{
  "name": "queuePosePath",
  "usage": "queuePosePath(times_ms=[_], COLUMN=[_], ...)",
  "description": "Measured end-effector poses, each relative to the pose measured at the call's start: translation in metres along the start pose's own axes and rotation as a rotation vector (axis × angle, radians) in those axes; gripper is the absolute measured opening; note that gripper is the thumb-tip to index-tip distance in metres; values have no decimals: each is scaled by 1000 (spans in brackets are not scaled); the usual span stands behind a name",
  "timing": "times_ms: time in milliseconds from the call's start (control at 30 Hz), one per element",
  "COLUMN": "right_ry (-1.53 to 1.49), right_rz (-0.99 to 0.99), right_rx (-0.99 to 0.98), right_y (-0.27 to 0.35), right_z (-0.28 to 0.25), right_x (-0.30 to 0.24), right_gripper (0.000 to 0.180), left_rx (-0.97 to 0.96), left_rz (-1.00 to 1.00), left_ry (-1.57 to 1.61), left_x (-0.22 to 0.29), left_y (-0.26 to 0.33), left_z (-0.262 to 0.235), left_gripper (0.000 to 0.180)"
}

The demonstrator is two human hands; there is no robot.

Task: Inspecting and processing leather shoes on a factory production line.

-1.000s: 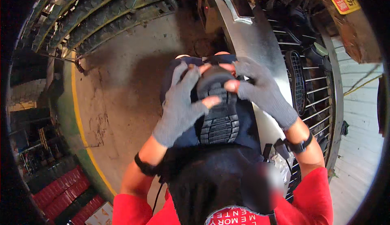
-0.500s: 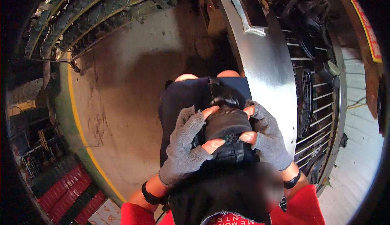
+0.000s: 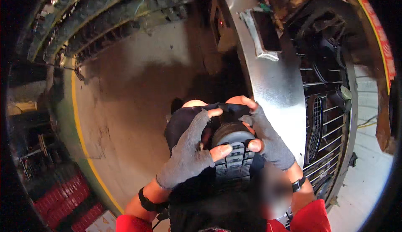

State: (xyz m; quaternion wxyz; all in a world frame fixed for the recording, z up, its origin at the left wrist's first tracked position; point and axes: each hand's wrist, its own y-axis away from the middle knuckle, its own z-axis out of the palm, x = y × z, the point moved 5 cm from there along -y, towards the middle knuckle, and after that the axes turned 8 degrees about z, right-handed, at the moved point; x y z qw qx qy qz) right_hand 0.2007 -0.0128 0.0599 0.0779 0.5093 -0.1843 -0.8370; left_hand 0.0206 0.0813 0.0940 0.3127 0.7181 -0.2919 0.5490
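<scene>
Gripping a black shoe (image 3: 234, 156) sole-up, both gloved hands curl around it. The left hand (image 3: 188, 156) clasps its side from nine o'clock, thumb pressed on the ridged tread; the right hand (image 3: 268, 142) wraps it from three o'clock. Likely risk: fingerless gloves on smooth rubber could slip, dropping it onto the concrete floor (image 3: 138, 106) at twelve o'clock. It sits between both palms, over the dark lap.
</scene>
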Motion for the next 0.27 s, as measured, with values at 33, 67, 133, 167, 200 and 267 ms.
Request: queuePosePath(times_ms=[33,67,133,167,200,267], right_ry=[93,184,341,313,524,740], right_rz=[4,7,-55,-76,-139,-204], right_rx=[-54,-96,-54,-33,-83,-117], right_y=[-2,-1,13,26,42,80], right_z=[2,4,9,14,29,49], right_x=[-1,0,2,-5,-22,-53], right_gripper=[68,78,78,78,79,81], left_rx=[-4,-23,-92,-177,-200,-202], left_rz=[-5,10,232,239,231,330], left_ry=[137,113,-62,-98,-128,105], left_x=[-12,-22,-23,-20,-11,16], left_y=[4,11,27,36,48,61], left_z=[4,4,-4,-8,-8,15], left_gripper=[80,80,102,117,117,129])
